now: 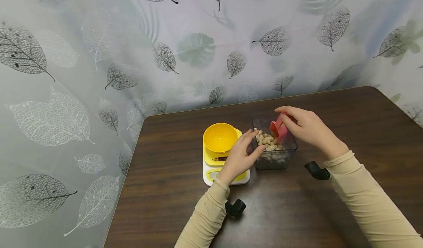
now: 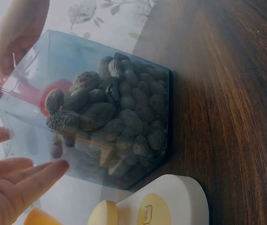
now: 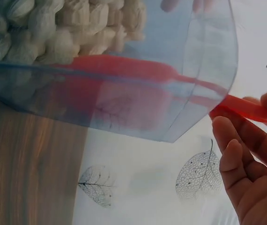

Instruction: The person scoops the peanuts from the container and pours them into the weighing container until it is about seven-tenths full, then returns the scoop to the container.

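In the head view a clear, bluish plastic bin of unshelled peanuts stands on the table. My right hand pinches the handle of a red scoop. The scoop's blade is inside the bin, down at the peanuts; the right wrist view shows it through the wall. My left hand has its fingers extended at the bin's left rim, thumb apart, and the left wrist view shows fingertips against the wall. Left of the bin, a yellow bowl sits on a white-and-yellow kitchen scale, partly hidden by the left hand.
The dark wooden table ends at a back edge against a leaf-patterned curtain. Black wrist-worn pieces show beside both sleeves. The scale stands close beside the bin.
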Tool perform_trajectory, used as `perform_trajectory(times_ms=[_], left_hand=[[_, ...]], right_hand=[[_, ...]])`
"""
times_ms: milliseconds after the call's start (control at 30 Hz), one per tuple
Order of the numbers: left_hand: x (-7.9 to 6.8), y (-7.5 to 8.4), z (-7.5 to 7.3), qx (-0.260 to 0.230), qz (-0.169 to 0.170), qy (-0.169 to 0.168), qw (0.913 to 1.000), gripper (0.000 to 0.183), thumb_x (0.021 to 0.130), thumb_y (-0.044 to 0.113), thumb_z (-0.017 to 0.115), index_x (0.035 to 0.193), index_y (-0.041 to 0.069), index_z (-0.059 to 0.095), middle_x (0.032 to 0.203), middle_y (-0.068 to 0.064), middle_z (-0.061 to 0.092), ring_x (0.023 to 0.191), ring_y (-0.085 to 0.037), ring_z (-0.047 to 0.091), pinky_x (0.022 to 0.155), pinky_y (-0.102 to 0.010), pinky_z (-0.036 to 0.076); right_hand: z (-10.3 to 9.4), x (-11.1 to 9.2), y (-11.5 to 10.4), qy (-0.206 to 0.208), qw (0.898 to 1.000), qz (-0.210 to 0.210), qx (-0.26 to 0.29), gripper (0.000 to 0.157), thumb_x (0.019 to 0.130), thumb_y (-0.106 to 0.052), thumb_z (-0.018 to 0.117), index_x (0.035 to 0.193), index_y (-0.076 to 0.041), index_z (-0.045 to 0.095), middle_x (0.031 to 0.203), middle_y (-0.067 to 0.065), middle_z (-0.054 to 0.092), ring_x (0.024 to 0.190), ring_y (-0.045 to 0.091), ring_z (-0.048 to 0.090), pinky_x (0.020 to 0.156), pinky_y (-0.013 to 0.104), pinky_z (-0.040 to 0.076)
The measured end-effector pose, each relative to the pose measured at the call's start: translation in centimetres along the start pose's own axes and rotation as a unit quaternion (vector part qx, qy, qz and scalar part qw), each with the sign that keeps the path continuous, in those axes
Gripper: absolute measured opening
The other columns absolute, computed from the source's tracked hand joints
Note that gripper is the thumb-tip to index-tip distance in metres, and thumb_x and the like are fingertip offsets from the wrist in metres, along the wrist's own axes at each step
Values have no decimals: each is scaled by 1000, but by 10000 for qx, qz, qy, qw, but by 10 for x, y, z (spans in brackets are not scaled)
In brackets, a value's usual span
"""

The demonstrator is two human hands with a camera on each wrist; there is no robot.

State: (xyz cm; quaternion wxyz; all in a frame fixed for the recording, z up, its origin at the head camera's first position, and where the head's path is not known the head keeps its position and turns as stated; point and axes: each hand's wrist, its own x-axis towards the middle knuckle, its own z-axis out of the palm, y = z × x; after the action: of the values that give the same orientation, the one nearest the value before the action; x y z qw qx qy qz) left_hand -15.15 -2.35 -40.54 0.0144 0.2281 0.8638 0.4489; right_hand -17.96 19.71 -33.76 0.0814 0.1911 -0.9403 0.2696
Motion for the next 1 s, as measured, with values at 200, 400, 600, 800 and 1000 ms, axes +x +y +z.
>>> perform_trajectory(times_ms=[200, 400, 600, 800, 1000], left_hand=[[0, -3, 2, -413, -116, -118, 9990, 55, 93, 40, 53, 143, 21, 39, 150, -2, 35, 127, -24, 50, 85, -24, 54], [0, -6, 3, -604, -150, -145, 9980, 56, 93, 40, 54, 144, 24, 37, 151, -2, 34, 125, -28, 51, 85, -23, 53], [1, -9, 3, -696, -164, -126, 9974, 56, 93, 38, 55, 144, 25, 37, 150, -1, 36, 125, -27, 51, 85, -24, 53], [1, -9, 3, -732, -239, -97, 9970, 56, 92, 39, 56, 143, 27, 37, 149, 4, 37, 126, -21, 51, 85, -22, 52], [0, -10, 3, -804, -246, -90, 9964, 55, 92, 37, 56, 143, 28, 37, 149, 5, 38, 127, -19, 50, 85, -21, 52]], right_hand=[[-1, -2, 6, -555, 9965, 576, 227, 35, 101, -24, 32, 127, -7, 47, 79, 12, 55, 53, 18, 39, 49, 29, 35], [-1, 0, 13, -649, 9940, 723, 504, 38, 101, -23, 29, 131, -5, 44, 96, 19, 62, 61, 20, 48, 50, 30, 37], [0, 1, 18, -502, 9925, 916, 642, 41, 101, -25, 30, 134, -3, 42, 95, 17, 63, 81, 23, 59, 57, 30, 42], [0, -2, 24, -231, 9939, 862, 652, 39, 101, -28, 36, 128, -3, 47, 91, 13, 65, 76, 12, 57, 58, 26, 43], [3, -5, 29, 50, 9945, 758, 722, 37, 99, -30, 41, 122, -3, 52, 88, 10, 66, 71, -2, 53, 59, 20, 45]])
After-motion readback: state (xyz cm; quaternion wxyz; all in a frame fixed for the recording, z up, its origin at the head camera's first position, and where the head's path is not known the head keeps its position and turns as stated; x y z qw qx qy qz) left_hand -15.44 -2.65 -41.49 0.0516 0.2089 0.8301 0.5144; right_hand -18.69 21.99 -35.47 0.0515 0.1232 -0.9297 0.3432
